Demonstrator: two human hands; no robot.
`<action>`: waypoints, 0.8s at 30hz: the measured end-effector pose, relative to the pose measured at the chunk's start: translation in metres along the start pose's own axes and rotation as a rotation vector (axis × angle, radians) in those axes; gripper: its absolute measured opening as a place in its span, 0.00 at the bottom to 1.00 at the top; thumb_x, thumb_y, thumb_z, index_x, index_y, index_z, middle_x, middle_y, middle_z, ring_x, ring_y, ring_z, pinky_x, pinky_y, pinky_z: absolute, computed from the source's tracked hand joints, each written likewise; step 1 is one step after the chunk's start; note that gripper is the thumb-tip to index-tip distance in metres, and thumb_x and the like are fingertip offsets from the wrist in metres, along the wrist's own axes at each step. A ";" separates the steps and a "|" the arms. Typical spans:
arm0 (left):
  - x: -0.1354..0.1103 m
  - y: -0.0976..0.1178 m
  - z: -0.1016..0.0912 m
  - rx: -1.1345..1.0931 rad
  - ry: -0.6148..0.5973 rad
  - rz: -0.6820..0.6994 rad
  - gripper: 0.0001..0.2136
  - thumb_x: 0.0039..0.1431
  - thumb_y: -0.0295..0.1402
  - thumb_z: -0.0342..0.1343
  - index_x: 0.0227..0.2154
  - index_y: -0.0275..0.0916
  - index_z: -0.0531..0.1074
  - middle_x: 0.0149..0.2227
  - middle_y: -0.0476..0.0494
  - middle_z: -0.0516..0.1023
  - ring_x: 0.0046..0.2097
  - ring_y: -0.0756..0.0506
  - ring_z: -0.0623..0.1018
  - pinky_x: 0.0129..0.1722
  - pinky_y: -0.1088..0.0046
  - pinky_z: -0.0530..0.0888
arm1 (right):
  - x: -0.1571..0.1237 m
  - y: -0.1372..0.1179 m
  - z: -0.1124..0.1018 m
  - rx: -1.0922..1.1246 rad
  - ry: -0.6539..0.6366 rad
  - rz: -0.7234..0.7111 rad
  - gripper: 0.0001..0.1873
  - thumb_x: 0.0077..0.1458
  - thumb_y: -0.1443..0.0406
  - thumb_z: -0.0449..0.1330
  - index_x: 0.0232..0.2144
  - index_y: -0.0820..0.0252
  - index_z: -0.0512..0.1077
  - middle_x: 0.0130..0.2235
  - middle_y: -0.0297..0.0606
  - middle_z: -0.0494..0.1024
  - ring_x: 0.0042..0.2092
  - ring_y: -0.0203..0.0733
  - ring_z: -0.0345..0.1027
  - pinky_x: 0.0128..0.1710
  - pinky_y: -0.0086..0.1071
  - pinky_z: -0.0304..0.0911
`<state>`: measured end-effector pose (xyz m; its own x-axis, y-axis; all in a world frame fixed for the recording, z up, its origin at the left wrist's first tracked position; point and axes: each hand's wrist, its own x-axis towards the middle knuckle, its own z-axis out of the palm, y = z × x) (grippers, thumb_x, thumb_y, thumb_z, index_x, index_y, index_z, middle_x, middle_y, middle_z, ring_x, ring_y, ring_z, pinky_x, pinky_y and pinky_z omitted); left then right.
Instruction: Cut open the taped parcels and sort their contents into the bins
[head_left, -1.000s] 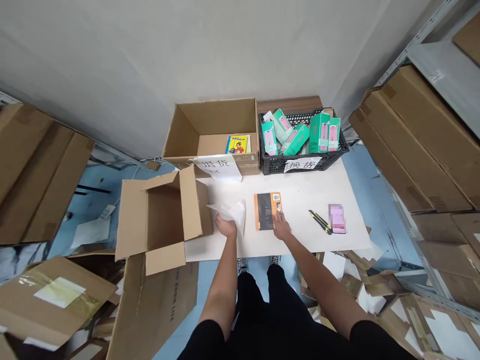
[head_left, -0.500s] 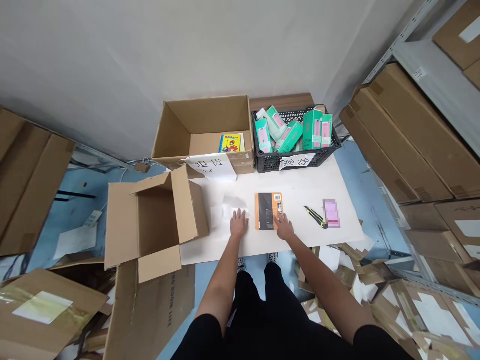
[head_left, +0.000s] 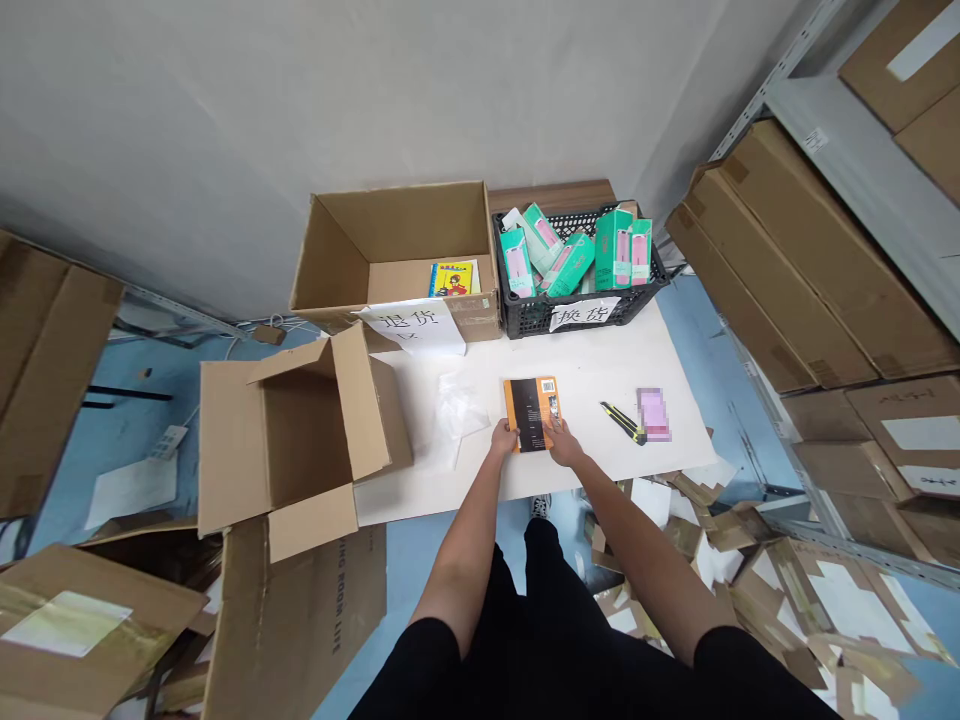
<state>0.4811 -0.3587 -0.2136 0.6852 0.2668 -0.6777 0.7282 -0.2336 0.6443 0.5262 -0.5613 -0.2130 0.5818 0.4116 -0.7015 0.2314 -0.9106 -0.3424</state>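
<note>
An orange-and-black book lies on the white table, barcode side up. My left hand grips its lower left edge with the fingers curled. On the lower right edge, my right hand has its fingers over the cover and grips that side; the underside of the hand is hidden. A crumpled clear plastic bag rests just left of the book. To the right are a black-and-yellow box cutter and a pink blurred item.
An open cardboard box stands at the table's left. Behind are a labelled carton with a yellow book inside and a black crate of green boxes. Shelved cartons and scraps line the right.
My left hand has moved right, off the plastic bag and onto the book's left edge. My right hand stays at the book's right side. The whole view has shifted slightly.
</note>
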 end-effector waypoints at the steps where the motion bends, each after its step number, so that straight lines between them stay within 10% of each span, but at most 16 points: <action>1: -0.003 -0.002 -0.001 -0.044 -0.026 0.030 0.21 0.62 0.33 0.60 0.57 0.38 0.71 0.48 0.36 0.82 0.47 0.41 0.83 0.47 0.65 0.78 | 0.000 0.003 0.000 0.032 0.010 -0.016 0.49 0.59 0.71 0.54 0.79 0.54 0.45 0.81 0.36 0.32 0.80 0.56 0.26 0.72 0.53 0.54; 8: -0.040 0.015 -0.024 -0.316 -0.177 0.202 0.30 0.59 0.35 0.62 0.65 0.41 0.68 0.60 0.32 0.78 0.47 0.44 0.81 0.38 0.72 0.76 | -0.017 0.007 -0.032 0.565 0.216 -0.004 0.47 0.67 0.58 0.56 0.80 0.51 0.40 0.78 0.45 0.53 0.77 0.52 0.48 0.70 0.53 0.57; 13: -0.079 0.057 -0.074 -0.382 -0.326 0.358 0.37 0.56 0.40 0.64 0.70 0.46 0.66 0.67 0.33 0.72 0.51 0.41 0.81 0.41 0.70 0.78 | -0.047 -0.016 -0.092 0.990 0.057 -0.101 0.50 0.65 0.57 0.60 0.79 0.45 0.39 0.71 0.49 0.69 0.67 0.50 0.70 0.60 0.50 0.70; 24: -0.167 0.124 -0.175 -0.520 -0.253 0.639 0.54 0.50 0.40 0.75 0.77 0.54 0.52 0.68 0.33 0.71 0.51 0.40 0.83 0.51 0.60 0.80 | -0.123 -0.064 -0.220 1.273 0.069 -0.622 0.37 0.42 0.58 0.79 0.54 0.49 0.71 0.51 0.39 0.85 0.52 0.51 0.81 0.52 0.47 0.76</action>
<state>0.4542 -0.2689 0.0411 0.9889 -0.0013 -0.1486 0.1457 0.2063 0.9676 0.6110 -0.5619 0.0327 0.6921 0.6902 -0.2114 -0.3684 0.0859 -0.9257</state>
